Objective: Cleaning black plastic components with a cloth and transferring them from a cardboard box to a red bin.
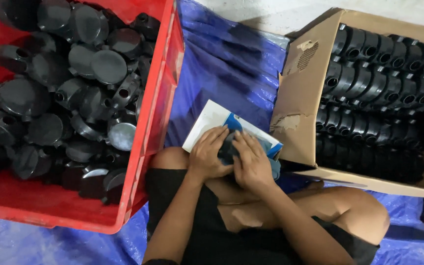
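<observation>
1. Pressing both hands together over my lap, I hold a dark plastic part (227,149) against a white-and-blue sleeve (212,120): my left hand (209,156) curls on its near side, my right hand (252,164) covers the other.
2. The part sits between my palms, mostly hidden, so I cannot tell how far it is into the sleeve.
3. To do this well, I judge the thumbs should steady the sleeve's mouth while the fingers ease the part in squarely.
4. Left of my hands stands a red crate (155,103) of loose black parts; to the right, a cardboard box (300,93) holds packed rows. Blue tarp (222,59) lies beyond.
</observation>
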